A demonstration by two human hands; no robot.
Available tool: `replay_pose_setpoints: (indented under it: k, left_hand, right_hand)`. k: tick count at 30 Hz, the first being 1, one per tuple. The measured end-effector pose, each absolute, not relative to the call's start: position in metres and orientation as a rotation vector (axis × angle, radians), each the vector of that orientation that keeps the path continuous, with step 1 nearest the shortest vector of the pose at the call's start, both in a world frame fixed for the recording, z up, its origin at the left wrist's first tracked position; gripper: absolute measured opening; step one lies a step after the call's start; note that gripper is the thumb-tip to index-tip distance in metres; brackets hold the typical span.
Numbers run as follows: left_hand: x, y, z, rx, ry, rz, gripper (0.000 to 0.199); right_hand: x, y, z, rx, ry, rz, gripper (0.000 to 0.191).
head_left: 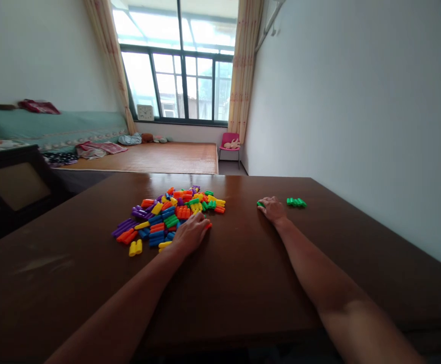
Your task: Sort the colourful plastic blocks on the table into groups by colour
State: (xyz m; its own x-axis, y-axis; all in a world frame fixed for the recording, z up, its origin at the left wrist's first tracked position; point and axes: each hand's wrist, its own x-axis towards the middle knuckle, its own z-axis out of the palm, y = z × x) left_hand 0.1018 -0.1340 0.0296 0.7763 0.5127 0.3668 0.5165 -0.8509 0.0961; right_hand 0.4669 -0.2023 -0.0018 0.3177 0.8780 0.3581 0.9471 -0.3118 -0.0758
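Note:
My left hand (192, 233) lies at the front right edge of a pile of plastic building blocks (167, 212), its fingers curled down. An orange building block (208, 226) pokes out from under its fingertips, held on the table side of the hand. The pile mixes purple, blue, yellow, orange and green pieces shaped like joined tubes. Further right, my right hand (273, 209) is closed around a green building block (260, 204), one end of which shows past the fingers. Just right of that hand, a row of green blocks (296, 202) lies on the table.
A glossy brown table (235, 293) holds everything. A white wall (356, 116) runs along its right side. Beyond its far edge are a bed (175, 156), a pink chair (230, 139) and a window. A dark cabinet (11, 182) stands at the left.

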Motion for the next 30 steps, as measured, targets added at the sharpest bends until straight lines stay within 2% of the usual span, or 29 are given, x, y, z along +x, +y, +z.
replay_pose_setpoints:
  k: [5, 14, 21, 26, 30]
  left_hand:
    - [0.105, -0.131, 0.029, -2.934, -0.788, -0.657, 0.022]
    - [0.104, -0.129, 0.024, -2.954, -0.718, -0.597, 0.026]
    - [0.106, -0.131, 0.017, -3.056, -0.669, -0.632, 0.031]
    - [0.103, -0.134, 0.027, -2.985, -0.754, -0.622, 0.03]
    - [0.098, -0.125, 0.034, -2.771, -1.064, -0.685, 0.032]
  right_hand:
    - [0.475, -0.208, 0.002, -2.403, -1.512, -0.391, 0.044]
    - [0.488, -0.21, -0.002, -2.38, -1.556, -0.341, 0.043]
    - [0.498, -0.224, -0.009, -2.549, -1.153, -0.367, 0.047]
    - [0.477, -0.207, -0.003, -2.302, -1.412, -0.597, 0.045]
    - [0.422, -0.191, 0.013, -1.949, -1.853, -0.429, 0.037]
